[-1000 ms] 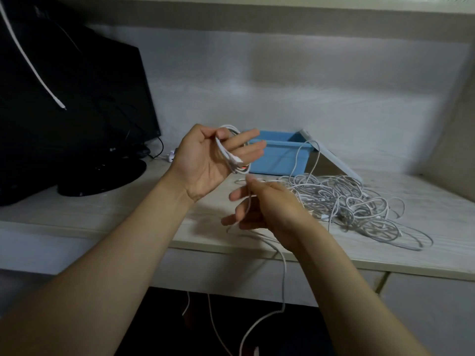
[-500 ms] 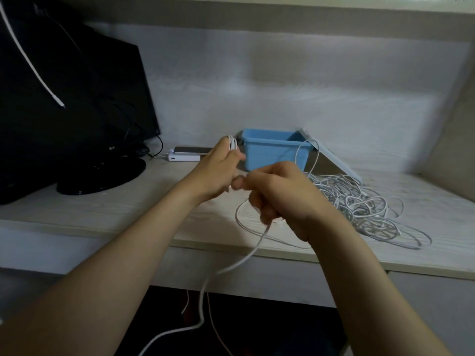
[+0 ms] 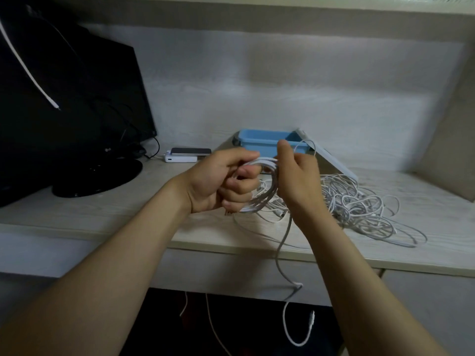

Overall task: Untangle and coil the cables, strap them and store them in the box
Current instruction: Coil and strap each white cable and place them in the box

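Single wide-angle view from a camera worn on the person's head, facing forward and tilted down over a pale desk point(image 3: 102, 214). Two bare forearms enter from the near bottom corners and converge. The left hand point(image 3: 218, 181) and right hand point(image 3: 298, 181) sit close to the lens at the centre of the frame, both holding a cable coil point(image 3: 264, 197). The desk's near edge crosses the lower third, with dark space under it. Farther away, a blue box point(image 3: 259, 147) stands by the far wall, a black monitor point(image 3: 77, 98) fills the far left, and a shelf point(image 3: 257, 21) spans the top.
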The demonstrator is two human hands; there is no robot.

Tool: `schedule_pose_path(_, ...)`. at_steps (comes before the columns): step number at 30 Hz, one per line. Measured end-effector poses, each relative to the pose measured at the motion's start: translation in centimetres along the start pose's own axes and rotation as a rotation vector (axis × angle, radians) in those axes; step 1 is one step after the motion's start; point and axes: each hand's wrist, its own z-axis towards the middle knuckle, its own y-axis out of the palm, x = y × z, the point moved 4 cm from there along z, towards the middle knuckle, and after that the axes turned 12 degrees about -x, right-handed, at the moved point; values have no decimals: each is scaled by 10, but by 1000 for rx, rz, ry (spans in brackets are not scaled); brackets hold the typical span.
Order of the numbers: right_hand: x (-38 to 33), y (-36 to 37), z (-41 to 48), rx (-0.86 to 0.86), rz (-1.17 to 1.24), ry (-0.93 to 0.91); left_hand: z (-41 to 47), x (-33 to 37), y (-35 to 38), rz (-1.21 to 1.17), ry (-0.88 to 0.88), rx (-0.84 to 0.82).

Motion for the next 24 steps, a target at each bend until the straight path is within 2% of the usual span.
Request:
schedule_pose_path(4,7,10,-9,-201,338,258,2,8,9,-150,133,-174)
schedule_pose_path(8,15,24,-21,-430,340,330,6,15,10,-285,309,-204)
schedule_pose_path(9,16,27,-24,-459,315,363,7,16,8,-303,337,-170)
schedule_pose_path(11,15,31,-30,-497,283,429,7,17,-2,-255,359,8)
schedule_pose_path(15,1,39,-45,-649,223,497,11,11,-25,-54,307,429)
schedule_pose_path(17,-8,44,-55,-774,199,508,10,11,-30,136,303,611)
schedule_pose_path(20,-19,46,-63,-887,92,436,5,10,-27,477,233,696)
schedule_pose_path(22,-25,43,-60,-824,-15,316,5,4,-30,555,216,690)
schedule_pose_path(24,-31,37,-53,-690,-57,192,4,3,-31,599,156,694)
